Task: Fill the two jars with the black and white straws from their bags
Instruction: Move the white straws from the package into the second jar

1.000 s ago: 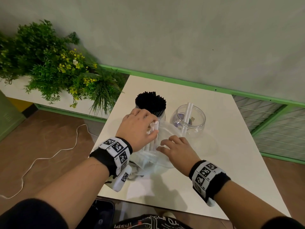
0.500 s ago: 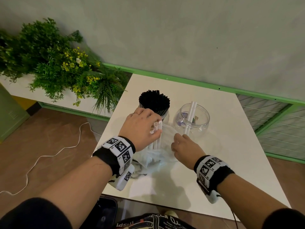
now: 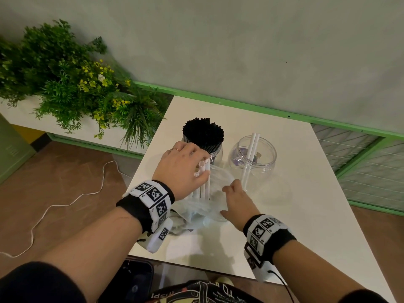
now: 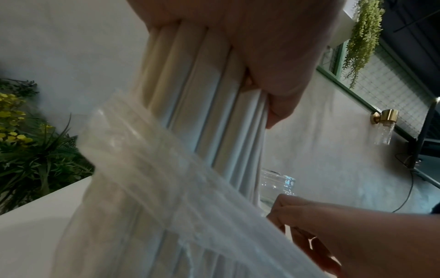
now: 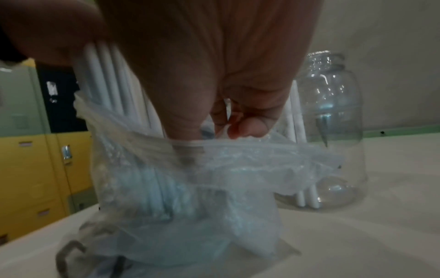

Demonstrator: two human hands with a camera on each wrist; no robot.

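Observation:
A clear plastic bag (image 3: 215,193) of white straws (image 3: 205,182) stands upright on the white table (image 3: 306,215). My left hand (image 3: 183,169) grips the bundle of white straws (image 4: 202,97) near its top. My right hand (image 3: 237,200) pinches the bag's rim (image 5: 238,143) between thumb and fingers. Behind them stands a jar packed with black straws (image 3: 203,133). To its right, a clear jar (image 3: 252,157) holds two white straws (image 3: 250,156).
A planter of green plants with yellow flowers (image 3: 72,88) sits left of the table. A green rail (image 3: 240,107) and grey wall run behind it. A white cable (image 3: 54,206) lies on the brown floor at left. A crumpled bag (image 3: 181,221) lies under my left wrist.
My right hand has curled from lying flat on the bag to pinching its rim, moving nearer the clear jar. My left hand keeps its grip on the white straws.

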